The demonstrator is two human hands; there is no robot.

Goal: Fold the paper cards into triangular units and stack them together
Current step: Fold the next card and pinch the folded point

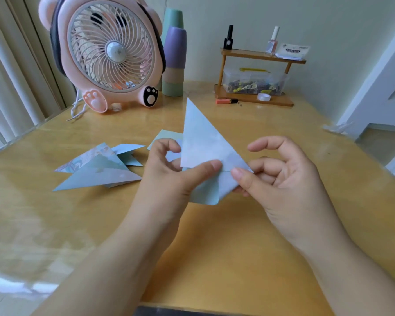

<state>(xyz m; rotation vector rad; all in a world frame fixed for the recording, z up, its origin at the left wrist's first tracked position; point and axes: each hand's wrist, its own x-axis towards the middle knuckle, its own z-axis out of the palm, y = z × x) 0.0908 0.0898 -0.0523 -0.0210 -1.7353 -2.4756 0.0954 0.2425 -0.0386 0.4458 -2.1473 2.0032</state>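
Above the wooden table (pixel 226 247), both hands held a pale blue paper card (pixel 203 144), partly folded so that a tall triangular flap pointed up and away from the person. The left hand (pixel 169 179) pinched it, thumb pressed on the near face close to the horizontal fold line and fingers curled behind the sheet. The right hand (pixel 283 179) pinched the card's right corner between thumb and the fingers behind it, while its forefinger arched free above. A lower flap of the card hung down between the two hands.

On the table to the left lay a loose pile of folded triangular units (pixel 100 167), overlapping one another, blue with some marbled pattern. Just behind the left hand a flat pale green card (pixel 167 135) rested on the table, partly hidden.

At the far edge stood a small wooden shelf (pixel 260 57). On its lower board sat a clear plastic box (pixel 253 82) holding a jumble of small dark and yellow pieces, too small to identify. A roll of clear tape (pixel 263 96) lay before it. Two nail polish bottles (pixel 273 41) stood on top. A pink bear-shaped fan (pixel 110 53) stood at far left, beside stacked cups (pixel 175 62).
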